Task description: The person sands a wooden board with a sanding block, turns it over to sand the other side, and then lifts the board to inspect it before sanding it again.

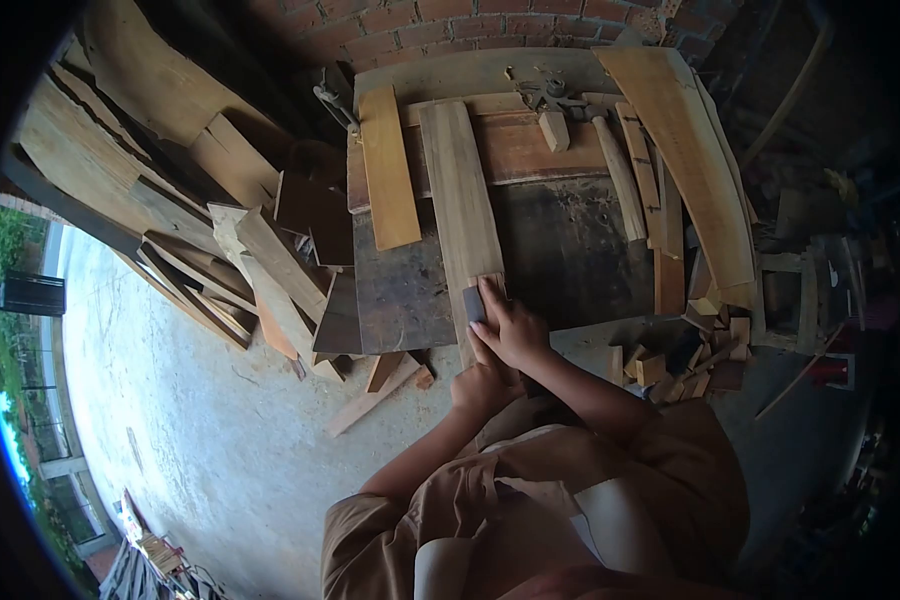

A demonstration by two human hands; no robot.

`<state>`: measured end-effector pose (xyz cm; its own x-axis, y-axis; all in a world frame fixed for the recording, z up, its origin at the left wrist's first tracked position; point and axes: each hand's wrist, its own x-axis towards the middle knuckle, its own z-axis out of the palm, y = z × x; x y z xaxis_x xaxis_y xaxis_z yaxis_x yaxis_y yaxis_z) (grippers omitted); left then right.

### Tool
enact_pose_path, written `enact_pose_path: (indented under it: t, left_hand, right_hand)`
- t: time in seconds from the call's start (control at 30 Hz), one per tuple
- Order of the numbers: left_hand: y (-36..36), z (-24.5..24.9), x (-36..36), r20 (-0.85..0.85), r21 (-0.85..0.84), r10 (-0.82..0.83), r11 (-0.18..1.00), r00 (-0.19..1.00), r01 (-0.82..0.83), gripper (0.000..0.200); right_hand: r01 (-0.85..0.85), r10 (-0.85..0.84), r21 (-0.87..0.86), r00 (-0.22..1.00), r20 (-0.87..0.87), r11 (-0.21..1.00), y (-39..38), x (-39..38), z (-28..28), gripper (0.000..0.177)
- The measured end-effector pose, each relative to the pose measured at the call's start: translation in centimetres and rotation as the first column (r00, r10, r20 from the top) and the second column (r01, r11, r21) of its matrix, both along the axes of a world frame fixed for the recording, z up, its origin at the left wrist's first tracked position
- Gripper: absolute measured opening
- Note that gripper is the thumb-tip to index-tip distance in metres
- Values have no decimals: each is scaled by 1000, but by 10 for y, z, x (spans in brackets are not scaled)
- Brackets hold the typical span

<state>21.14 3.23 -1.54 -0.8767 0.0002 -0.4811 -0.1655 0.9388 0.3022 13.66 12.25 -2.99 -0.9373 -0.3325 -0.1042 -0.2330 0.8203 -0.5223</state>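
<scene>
A long pale board lies lengthwise on the dark workbench, its near end reaching past the front edge toward my body. On that near part rests a small dark grey block, on or beside a short piece of wood. My right hand is closed round the block's right side, with the index finger stretched forward along it. Just below and to the left, my left hand grips the near end of the board, partly hidden under my right hand.
A yellowish board lies left of the pale one. A hammer, narrow strips and a wide plank are at the right. Planks lean at the left; offcuts lie on the floor at the right.
</scene>
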Motion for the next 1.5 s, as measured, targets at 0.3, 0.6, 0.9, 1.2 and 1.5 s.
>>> enact_pose_path:
  t: [0.3,0.6,0.9,1.2,1.5]
  left_hand:
    - [-65,19,-266,-194,-7,85,996,977,-88,123]
    - [-58,30,-284,-177,-31,80,996,981,-87,121]
    - [-1,-3,-8,-42,69,49,997,998,-46,122]
    - [2,-21,29,-199,71,21,997,980,-7,118]
    - [-72,13,-219,-129,-30,-41,999,991,38,123]
  right_hand:
    - [84,-84,11,996,-5,996,-74,-269,14,67]
    - [121,-121,39,993,-6,992,-77,-297,1,67]
    - [29,-28,9,998,-61,1000,-7,-2,3,78]
    - [0,0,-12,1000,-19,1000,-1,23,0,71]
    - [179,-180,-21,984,-13,984,-73,-213,3,64]
